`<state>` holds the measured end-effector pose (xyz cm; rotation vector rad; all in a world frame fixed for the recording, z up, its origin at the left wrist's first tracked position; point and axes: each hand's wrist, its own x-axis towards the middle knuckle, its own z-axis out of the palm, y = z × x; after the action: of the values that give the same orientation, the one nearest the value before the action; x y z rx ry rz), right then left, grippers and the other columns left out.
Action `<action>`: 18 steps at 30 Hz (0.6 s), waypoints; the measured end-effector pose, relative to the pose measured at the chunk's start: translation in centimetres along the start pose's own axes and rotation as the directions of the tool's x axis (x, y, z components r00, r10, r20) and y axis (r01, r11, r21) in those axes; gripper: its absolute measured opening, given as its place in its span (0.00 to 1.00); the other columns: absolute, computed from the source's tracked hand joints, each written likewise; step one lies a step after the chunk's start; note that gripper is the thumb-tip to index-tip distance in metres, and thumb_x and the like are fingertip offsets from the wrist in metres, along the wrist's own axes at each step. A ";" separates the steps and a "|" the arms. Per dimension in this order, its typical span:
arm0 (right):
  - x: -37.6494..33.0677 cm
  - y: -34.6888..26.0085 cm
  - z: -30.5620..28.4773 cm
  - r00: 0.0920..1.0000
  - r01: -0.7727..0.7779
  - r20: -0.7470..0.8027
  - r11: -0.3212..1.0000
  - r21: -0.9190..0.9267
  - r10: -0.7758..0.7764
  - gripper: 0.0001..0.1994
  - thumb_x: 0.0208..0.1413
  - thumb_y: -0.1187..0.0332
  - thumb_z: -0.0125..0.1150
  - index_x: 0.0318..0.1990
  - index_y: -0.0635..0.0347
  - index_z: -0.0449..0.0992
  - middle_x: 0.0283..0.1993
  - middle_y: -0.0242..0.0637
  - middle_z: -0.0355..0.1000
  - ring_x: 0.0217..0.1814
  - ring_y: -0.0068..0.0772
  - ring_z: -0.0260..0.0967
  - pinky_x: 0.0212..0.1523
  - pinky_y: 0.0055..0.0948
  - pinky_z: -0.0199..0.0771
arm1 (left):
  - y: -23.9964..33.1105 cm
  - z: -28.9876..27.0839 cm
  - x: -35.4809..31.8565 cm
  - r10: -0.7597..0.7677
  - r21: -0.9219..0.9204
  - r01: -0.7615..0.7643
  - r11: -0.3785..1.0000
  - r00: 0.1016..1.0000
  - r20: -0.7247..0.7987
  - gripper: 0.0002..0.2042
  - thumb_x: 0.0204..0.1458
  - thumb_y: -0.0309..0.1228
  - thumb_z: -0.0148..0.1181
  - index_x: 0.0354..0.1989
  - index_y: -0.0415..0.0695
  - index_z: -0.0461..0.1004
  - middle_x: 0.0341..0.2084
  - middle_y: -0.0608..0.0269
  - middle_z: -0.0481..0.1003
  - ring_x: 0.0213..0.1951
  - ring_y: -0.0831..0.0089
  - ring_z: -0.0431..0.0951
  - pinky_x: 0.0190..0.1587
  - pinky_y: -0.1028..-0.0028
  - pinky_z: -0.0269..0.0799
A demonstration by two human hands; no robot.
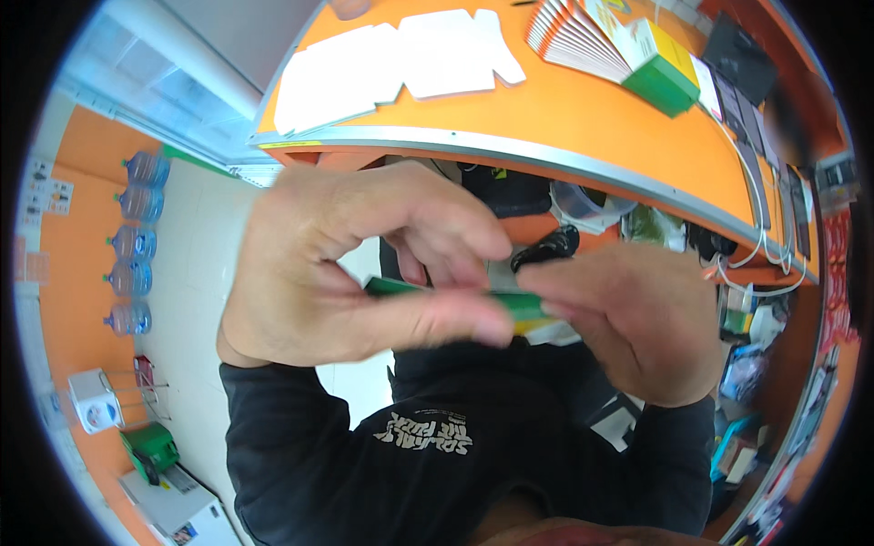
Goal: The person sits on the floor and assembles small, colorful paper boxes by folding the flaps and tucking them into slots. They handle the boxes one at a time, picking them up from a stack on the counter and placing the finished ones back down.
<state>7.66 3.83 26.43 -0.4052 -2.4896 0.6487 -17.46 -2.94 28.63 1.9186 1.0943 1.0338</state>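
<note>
A thin green piece (519,305), which looks like a small carton seen edge-on, is held up between my hands over the gap in front of the desk. Yellow and white show near its right end. My left hand (309,264) is closed on its left part, thumb on the near side and fingers curled over the far side. At the right end, my right hand (646,318) pinches it with bent fingers, slightly blurred. My hands hide most of its faces. Beyond them on the orange desk (546,109) lie flat white cut-out card sheets (446,59).
A fanned stack of orange-and-white folded cards (578,41) stands at the desk's far right beside a green-and-yellow box (669,82). White cables (760,227) hang over the right edge. Tubs (587,202) and bags fill the shelf below. Large water bottles (137,241) line the left wall.
</note>
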 end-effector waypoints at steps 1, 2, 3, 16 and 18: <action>-1.7 0.3 0.5 0.998 -0.062 -0.024 0.998 0.028 0.063 0.11 0.51 0.77 0.65 0.43 0.62 0.79 0.38 0.40 0.80 0.35 0.44 0.78 0.35 0.35 0.78 | -1.5 1.0 0.1 -0.022 -0.131 0.026 0.991 0.999 0.026 0.24 0.40 0.32 0.80 0.45 0.33 0.78 0.34 0.57 0.81 0.35 0.69 0.83 0.36 0.74 0.74; -3.2 0.9 1.0 0.991 -0.126 -0.048 0.990 0.058 0.129 0.11 0.49 0.80 0.62 0.41 0.65 0.79 0.39 0.44 0.78 0.35 0.46 0.78 0.33 0.35 0.79 | -3.3 2.0 0.2 -0.046 -0.260 0.059 0.964 0.997 0.058 0.28 0.40 0.33 0.80 0.49 0.33 0.76 0.37 0.57 0.81 0.38 0.68 0.83 0.39 0.73 0.74; -5.1 2.2 1.6 0.979 -0.181 -0.093 0.983 0.043 0.184 0.09 0.52 0.80 0.60 0.42 0.66 0.78 0.39 0.46 0.78 0.36 0.47 0.78 0.35 0.35 0.79 | -5.3 2.6 -0.1 -0.100 -0.180 0.133 0.975 0.978 0.184 0.36 0.40 0.37 0.81 0.55 0.32 0.70 0.42 0.56 0.79 0.45 0.68 0.80 0.45 0.70 0.73; -19.5 19.0 17.6 0.498 -0.540 -0.243 0.517 0.664 0.833 0.09 0.63 0.72 0.59 0.48 0.66 0.76 0.40 0.41 0.80 0.42 0.29 0.78 0.46 0.29 0.76 | -27.0 25.3 3.5 -0.462 -0.202 0.432 0.879 0.877 -0.134 0.11 0.60 0.34 0.64 0.39 0.36 0.80 0.29 0.61 0.81 0.31 0.81 0.77 0.34 0.78 0.71; -20.0 20.3 18.6 0.512 -0.605 -0.261 0.559 0.567 0.818 0.09 0.64 0.72 0.60 0.48 0.66 0.76 0.39 0.36 0.80 0.42 0.19 0.75 0.45 0.23 0.75 | -28.9 26.5 3.5 -0.507 -0.212 0.471 0.856 0.847 -0.162 0.13 0.59 0.34 0.67 0.38 0.34 0.81 0.28 0.62 0.81 0.30 0.82 0.77 0.33 0.80 0.71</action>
<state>16.48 6.02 -6.35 -1.3259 -1.5160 1.1848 -3.15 7.40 -6.57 1.3092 1.4750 1.0063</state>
